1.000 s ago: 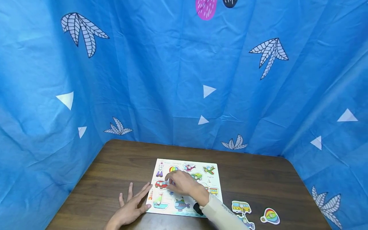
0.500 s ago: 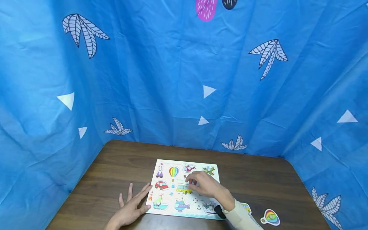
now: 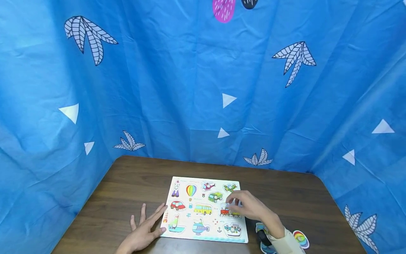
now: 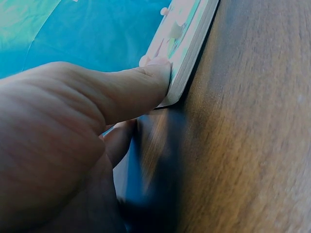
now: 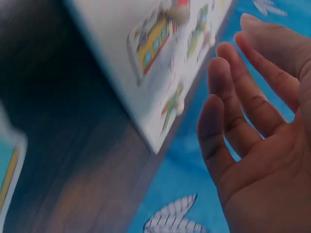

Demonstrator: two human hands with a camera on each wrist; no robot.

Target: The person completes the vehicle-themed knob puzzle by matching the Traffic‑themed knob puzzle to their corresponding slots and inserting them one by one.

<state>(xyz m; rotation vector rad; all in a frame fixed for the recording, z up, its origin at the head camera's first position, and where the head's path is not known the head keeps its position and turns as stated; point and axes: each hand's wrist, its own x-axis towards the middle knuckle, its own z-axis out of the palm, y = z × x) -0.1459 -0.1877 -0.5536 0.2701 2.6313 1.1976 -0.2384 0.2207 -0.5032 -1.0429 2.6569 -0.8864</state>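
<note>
A white knobbed puzzle board (image 3: pixel 189 227) with vehicle pictures lies flat on the wooden table. My left hand (image 3: pixel 144 229) rests at its left edge, fingers spread and touching the rim; in the left wrist view the thumb (image 4: pixel 131 92) presses the board's corner. Above the board's right side, near the train piece (image 3: pixel 225 211), hovers my right hand (image 3: pixel 248 206). Its fingers are loosely bent, and the right wrist view shows nothing held between them. The yellow bus picture (image 3: pixel 203 209) and the balloon picture (image 3: pixel 191 190) show no knobs.
Right of the board lie loose pieces: a balloon piece (image 3: pixel 301 239), partly behind my right sleeve (image 3: pixel 287 243), and a blue piece (image 3: pixel 267 249) largely hidden under my wrist. A blue patterned curtain (image 3: pixel 196 88) surrounds the table (image 3: pixel 139 176).
My right hand has moved right from the board's middle to its right side, uncovering the bus and balloon pictures. The forearm now covers more of the loose pieces. My left hand stays in place.
</note>
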